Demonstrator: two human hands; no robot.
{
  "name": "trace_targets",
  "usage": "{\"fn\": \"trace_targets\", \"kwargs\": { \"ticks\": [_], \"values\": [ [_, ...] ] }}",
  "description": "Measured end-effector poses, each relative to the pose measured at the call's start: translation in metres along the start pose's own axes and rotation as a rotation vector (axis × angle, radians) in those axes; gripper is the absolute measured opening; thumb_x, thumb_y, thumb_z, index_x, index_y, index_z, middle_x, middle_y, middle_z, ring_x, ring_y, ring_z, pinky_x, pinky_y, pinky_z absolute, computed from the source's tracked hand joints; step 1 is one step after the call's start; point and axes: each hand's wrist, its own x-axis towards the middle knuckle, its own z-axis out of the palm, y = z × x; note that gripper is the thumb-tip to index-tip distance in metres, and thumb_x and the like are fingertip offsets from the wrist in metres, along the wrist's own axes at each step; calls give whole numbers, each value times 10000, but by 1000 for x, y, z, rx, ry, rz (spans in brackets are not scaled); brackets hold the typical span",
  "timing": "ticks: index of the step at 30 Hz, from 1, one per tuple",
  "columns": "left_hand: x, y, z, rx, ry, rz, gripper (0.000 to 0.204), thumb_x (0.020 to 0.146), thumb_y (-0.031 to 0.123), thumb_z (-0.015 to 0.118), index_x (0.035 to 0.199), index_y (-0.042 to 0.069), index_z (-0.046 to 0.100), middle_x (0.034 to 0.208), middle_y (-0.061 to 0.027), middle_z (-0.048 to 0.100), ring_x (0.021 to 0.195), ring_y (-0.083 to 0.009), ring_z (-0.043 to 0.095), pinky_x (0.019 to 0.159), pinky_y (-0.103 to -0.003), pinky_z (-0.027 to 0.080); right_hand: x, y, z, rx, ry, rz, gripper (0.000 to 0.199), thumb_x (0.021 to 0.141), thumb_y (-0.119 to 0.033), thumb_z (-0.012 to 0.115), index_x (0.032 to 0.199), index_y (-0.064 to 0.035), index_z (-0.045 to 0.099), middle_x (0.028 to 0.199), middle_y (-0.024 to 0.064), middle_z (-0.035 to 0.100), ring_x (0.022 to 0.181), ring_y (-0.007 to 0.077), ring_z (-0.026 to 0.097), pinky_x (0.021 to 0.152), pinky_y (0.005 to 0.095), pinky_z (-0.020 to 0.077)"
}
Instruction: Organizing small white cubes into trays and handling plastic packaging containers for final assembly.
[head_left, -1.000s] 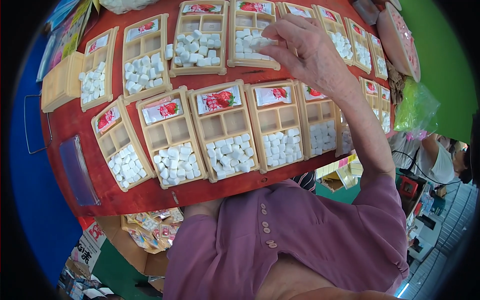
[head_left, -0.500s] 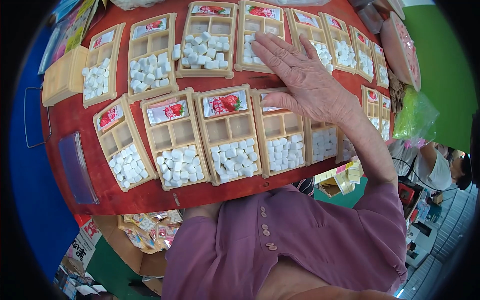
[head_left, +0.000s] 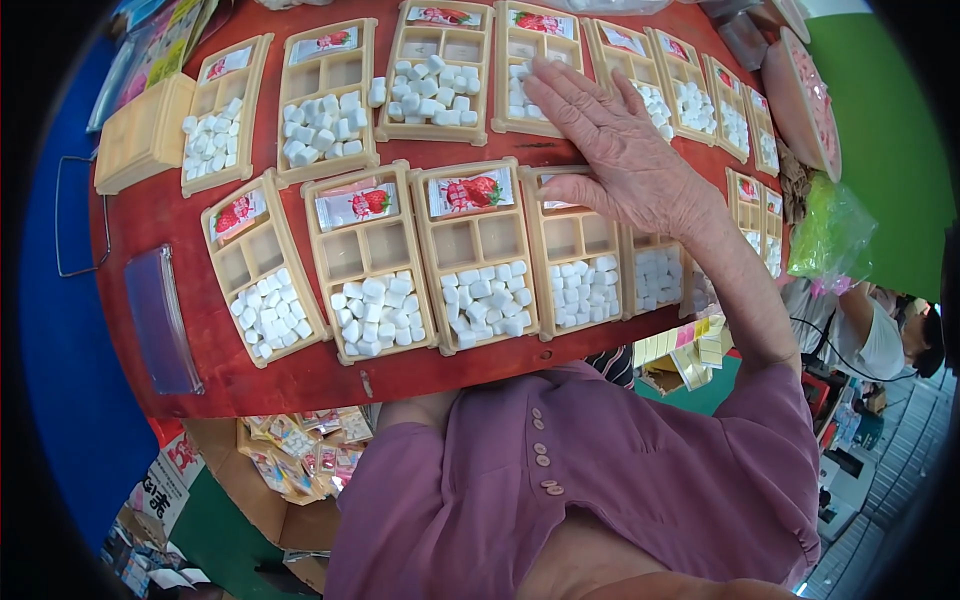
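Observation:
My right hand (head_left: pixel 635 150) reaches over the middle of the table, palm down with its fingers stretched out. The fingertips lie over the marshmallows (head_left: pixel 520 95) in a back-row beige tray (head_left: pixel 502 60); whether they press on them I cannot tell. Below the spread thumb is a front-row tray (head_left: pixel 544 265), its strawberry-printed sachet (head_left: pixel 556 186) partly covered by the hand. White marshmallows fill the large compartment of each tray, and two smaller compartments sit between them and the sachet. My left forearm (head_left: pixel 425 408) passes below the table edge, so the left hand is hidden.
Two rows of similar trays cross the red table (head_left: pixel 290 388). Stacked beige trays (head_left: pixel 145 135) and a clear plastic lid (head_left: pixel 165 320) lie at the left. A pink basin (head_left: pixel 800 100) and a green plastic bag (head_left: pixel 835 230) are at the right. Below stands a cardboard box (head_left: pixel 225 450) of packets.
The view has shifted slightly, so the trays appear further right and higher. My right hand stays stretched over the same back-row tray.

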Motion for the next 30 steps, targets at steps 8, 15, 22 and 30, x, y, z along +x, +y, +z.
{"fn": "trace_targets", "kwargs": {
  "ticks": [8,15,22,30],
  "values": [
    [4,0,-14,105,32,36,616,1019,515,275,1495,123,285,1530,-101,318,1415,-252,304,1174,-435,255,-2,-12,-1,-114,-5,-30,901,868,-683,438,1538,-131,195,1592,106,207,1471,277,199,1173,555,100],
    [2,2,-29,224,62,49,614,1020,512,281,1493,122,290,1528,-99,322,1414,-251,306,1174,-432,254,-3,-13,-2,6,-29,2,897,877,-694,407,1546,-143,179,1588,124,211,1474,285,188,1174,555,85],
    [0,10,-29,346,44,55,611,1020,509,287,1492,121,294,1526,-97,326,1413,-250,309,1174,-429,254,23,-24,-24,4,41,-28,818,913,-636,437,1529,-134,240,1579,111,250,1464,294,214,1167,568,97],
    [-3,19,-31,518,44,46,607,1020,505,294,1490,120,300,1524,-94,330,1411,-249,311,1174,-425,254,63,-38,-9,-109,123,-155,764,918,-611,425,1493,-117,331,1558,78,302,1444,258,263,1187,530,128]
  ]
}}
